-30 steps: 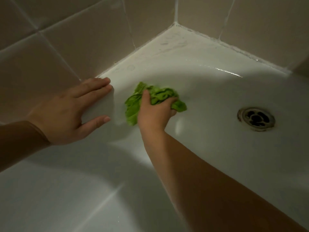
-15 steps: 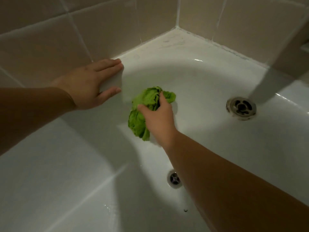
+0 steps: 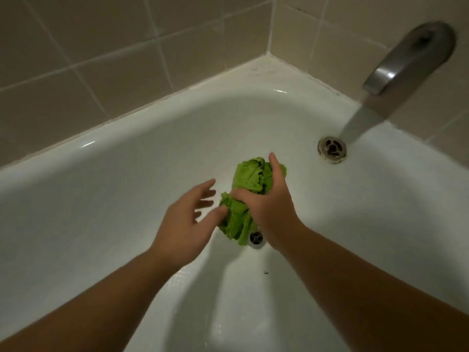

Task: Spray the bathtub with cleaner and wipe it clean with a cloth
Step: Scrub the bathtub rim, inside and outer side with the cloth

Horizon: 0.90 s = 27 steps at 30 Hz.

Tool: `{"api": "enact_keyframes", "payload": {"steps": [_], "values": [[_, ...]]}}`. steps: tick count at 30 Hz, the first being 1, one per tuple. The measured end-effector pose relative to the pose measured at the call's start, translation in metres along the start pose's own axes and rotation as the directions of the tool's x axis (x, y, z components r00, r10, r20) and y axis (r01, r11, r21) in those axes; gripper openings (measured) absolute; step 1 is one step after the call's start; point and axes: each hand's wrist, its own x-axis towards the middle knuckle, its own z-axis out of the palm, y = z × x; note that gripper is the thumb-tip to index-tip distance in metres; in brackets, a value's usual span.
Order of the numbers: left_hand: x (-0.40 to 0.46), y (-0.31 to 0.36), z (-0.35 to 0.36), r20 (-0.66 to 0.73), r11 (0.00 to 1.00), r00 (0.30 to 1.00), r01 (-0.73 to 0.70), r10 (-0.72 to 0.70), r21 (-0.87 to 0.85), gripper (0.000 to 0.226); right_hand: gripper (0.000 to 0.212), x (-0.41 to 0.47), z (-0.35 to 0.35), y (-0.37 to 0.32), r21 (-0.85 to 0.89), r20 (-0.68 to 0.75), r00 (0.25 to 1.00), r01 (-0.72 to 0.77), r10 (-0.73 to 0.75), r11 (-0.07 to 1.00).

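A crumpled green cloth is bunched in my right hand, which grips it over the inside of the white bathtub. My left hand hovers just left of the cloth with fingers spread and relaxed, its thumb tip touching the cloth's lower edge. The cloth's hanging end partly covers the floor drain. No spray bottle is in view.
A metal spout juts from the tiled wall at the upper right. The round overflow fitting sits on the tub's end wall below it. Beige tiles border the tub's rim. A small dark speck lies on the tub floor.
My left hand left the tub's rim and came down beside the cloth. My right hand carried the cloth down from the side wall toward the floor drain. The view tilted, showing the spout.
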Motion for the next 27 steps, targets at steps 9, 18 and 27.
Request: {"api": "enact_keyframes", "payload": {"steps": [9, 18, 27], "values": [[-0.075, 0.072, 0.007, 0.076, 0.943, 0.985, 0.171, -0.155, -0.285, 0.043, 0.025, -0.081, -0.021, -0.048, 0.041, 0.154, 0.982, -0.118, 0.11, 0.992], [-0.074, 0.112, 0.001, 0.151, 0.884, 0.972, 0.226, -0.179, -0.408, 0.068, 0.052, -0.075, -0.042, -0.075, 0.022, 0.143, 0.985, -0.097, 0.093, 0.995], [-0.024, 0.116, 0.002, -0.029, 0.816, 0.946, 0.264, -0.324, -0.515, 0.049, 0.041, -0.038, -0.07, -0.111, -0.491, 0.33, 0.94, 0.244, -0.08, 0.836]]}}
